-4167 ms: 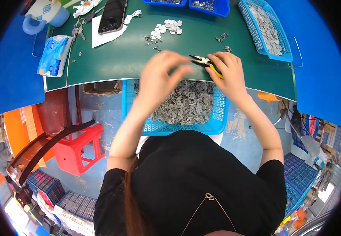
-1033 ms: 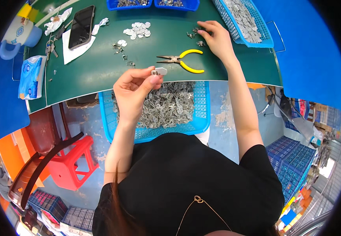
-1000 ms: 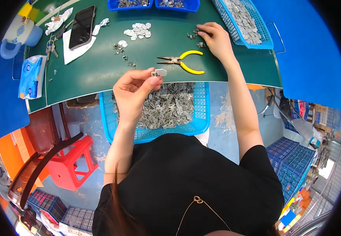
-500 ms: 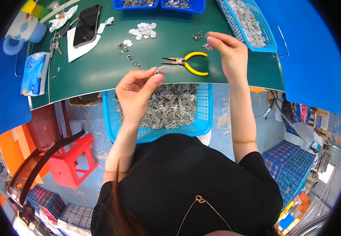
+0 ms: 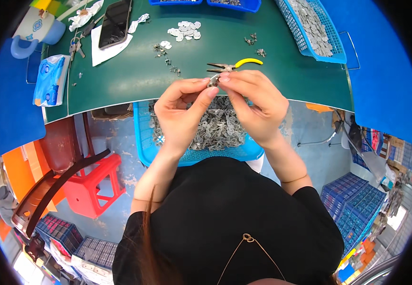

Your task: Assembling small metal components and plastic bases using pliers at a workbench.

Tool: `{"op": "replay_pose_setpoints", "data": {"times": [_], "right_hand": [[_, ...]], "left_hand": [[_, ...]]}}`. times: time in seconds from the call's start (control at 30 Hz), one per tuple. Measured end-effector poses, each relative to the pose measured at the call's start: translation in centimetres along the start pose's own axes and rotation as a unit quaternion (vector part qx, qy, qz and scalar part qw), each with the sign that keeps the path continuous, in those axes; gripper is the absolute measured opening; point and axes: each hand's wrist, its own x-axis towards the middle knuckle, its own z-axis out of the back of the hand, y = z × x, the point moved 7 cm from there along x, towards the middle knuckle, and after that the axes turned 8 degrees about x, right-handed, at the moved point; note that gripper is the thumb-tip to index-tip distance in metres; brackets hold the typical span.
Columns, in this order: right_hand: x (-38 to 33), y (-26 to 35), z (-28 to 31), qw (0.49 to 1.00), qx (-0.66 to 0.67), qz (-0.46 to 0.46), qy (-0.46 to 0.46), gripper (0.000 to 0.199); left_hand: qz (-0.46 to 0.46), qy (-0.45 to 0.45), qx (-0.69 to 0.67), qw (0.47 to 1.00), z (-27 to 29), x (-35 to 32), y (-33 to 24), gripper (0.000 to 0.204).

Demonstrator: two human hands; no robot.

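Note:
Over the table's front edge, my left hand (image 5: 181, 111) pinches a small flat metal plate (image 5: 213, 80) between thumb and fingertips. My right hand (image 5: 258, 104) meets it from the other side, its closed fingertips at the plate; a tiny metal part seems to be between them, mostly hidden. Just beyond the fingers lie pliers with yellow handles (image 5: 248, 62), partly covered by my right hand. Below my hands, a blue basket (image 5: 143, 135) holds many small metal pieces (image 5: 218, 126). Tiny metal clips (image 5: 250, 39) lie in small clusters farther back.
A heap of flat metal plates (image 5: 185, 31) lies on the green table (image 5: 135, 80). At left are a phone (image 5: 115, 26), a tissue pack (image 5: 51, 80), keys (image 5: 76, 47) and a mug (image 5: 40, 31). A blue basket of plates (image 5: 341, 56) stands far right; a red stool (image 5: 89, 192) is below left.
My right hand has come from the clip clusters at the right to the plate in my left hand. The view has shifted slightly, and the pliers are now partly covered.

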Motion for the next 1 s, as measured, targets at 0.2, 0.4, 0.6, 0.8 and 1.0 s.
{"op": "replay_pose_setpoints", "data": {"times": [0.2,0.4,0.6,0.8,1.0], "right_hand": [[0.0,-0.4,-0.1,0.999,0.0,-0.037,-0.012,0.022],[-0.2,-0.1,-0.2,1.0,0.007,-0.016,-0.014,0.021],[-0.2,0.1,0.3,0.998,0.033,-0.03,-0.038,0.021],[-0.8,0.0,0.4,0.999,0.038,0.026,-0.022,0.026],[-1.4,-4.4,1.7,0.945,-0.304,-0.039,0.112,0.046]], "left_hand": [[-0.039,-0.012,0.031,0.999,-0.1,0.0,-0.7,0.017],[-0.03,-0.017,0.062,0.998,-0.3,-0.1,-0.8,0.023],[-0.01,-0.009,0.013,1.0,-0.6,-0.1,-0.6,0.021],[0.01,-0.01,-0.056,0.998,-0.7,0.0,0.0,0.015],[-0.043,-0.046,-0.017,0.998,0.6,-0.4,-0.5,0.016]]}}
